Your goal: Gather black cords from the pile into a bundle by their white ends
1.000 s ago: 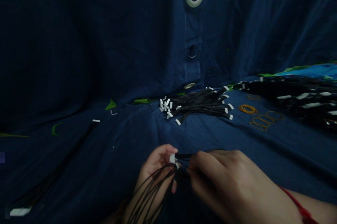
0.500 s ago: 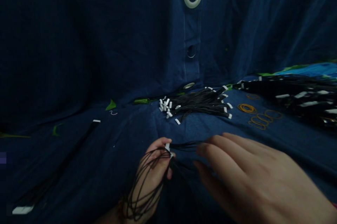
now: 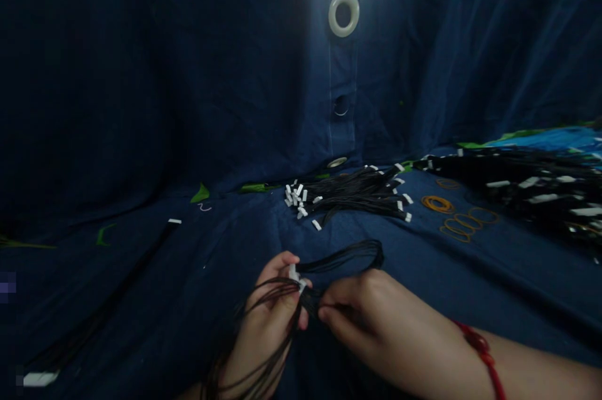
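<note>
My left hand point(image 3: 275, 309), low in the middle, is closed around the white connectors point(image 3: 296, 276) of a black wire cable point(image 3: 345, 254). Thin black strands spill back over its palm and wrist. Just to the right, my right hand point(image 3: 360, 309) pinches the dark strands close to those connectors, thumb against fingers. From the connectors the wires arc out in a loop above the right hand's knuckles. Where the strands run between the two hands they are dark and partly hidden by fingers. A red cord bracelet point(image 3: 482, 350) circles my right wrist.
A pile of black cables with white connectors point(image 3: 352, 193) lies ahead on the blue cloth. Rubber bands point(image 3: 438, 204) sit right of it, with a larger cable heap point(image 3: 540, 184) beyond. One long cable point(image 3: 126, 281) stretches along the left. A blue curtain point(image 3: 235, 74) hangs behind.
My right hand has come left and closer to my left hand, from a blurred, looser pose into a pinch on the strands. The wires now form a loop to the right.
</note>
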Available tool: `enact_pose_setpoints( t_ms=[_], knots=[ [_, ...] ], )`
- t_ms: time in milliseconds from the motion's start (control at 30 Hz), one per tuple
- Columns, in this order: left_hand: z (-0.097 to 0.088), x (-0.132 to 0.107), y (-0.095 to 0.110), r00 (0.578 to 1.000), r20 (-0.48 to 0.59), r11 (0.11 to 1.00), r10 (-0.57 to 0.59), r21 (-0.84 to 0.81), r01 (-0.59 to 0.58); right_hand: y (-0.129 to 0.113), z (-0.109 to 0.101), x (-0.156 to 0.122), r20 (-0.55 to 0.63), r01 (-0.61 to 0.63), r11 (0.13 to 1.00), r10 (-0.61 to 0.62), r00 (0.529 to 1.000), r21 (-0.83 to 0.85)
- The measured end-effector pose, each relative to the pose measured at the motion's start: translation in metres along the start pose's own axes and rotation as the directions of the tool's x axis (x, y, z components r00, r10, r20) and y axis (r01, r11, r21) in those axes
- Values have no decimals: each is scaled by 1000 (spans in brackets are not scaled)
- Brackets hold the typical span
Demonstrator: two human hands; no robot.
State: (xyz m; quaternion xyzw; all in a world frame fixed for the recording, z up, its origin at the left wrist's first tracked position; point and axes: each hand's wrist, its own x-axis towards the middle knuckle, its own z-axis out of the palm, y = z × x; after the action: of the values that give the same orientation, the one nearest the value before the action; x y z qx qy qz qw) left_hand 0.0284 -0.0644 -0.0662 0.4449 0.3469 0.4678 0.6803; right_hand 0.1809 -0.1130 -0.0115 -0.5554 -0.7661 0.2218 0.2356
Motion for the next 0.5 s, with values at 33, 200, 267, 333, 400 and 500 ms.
enact_pose_setpoints(
  t_ms=[33,200,267,333,400,500],
  knots=[
    [0,0,0,1000,-1,1000,-3,-4,3,2,1,0,-8,6,998,-6,1000,55],
    [0,4,0,995,-99,999,-26,-34,23,8,27,3,121,-161,807,112,986,569],
    [1,7,2,987,-162,997,-23,-81,10,10,41,5,242,-292,562,163,956,774],
    [3,10,4,974,-224,991,-11,-132,-19,13,50,5,285,-326,454,160,945,829],
    [3,14,7,964,-266,984,-3,-170,-44,19,49,1,304,-324,465,119,945,824],
    [2,17,8,956,-294,977,-14,-208,-49,32,31,-15,315,-257,710,53,948,655]
  ],
)
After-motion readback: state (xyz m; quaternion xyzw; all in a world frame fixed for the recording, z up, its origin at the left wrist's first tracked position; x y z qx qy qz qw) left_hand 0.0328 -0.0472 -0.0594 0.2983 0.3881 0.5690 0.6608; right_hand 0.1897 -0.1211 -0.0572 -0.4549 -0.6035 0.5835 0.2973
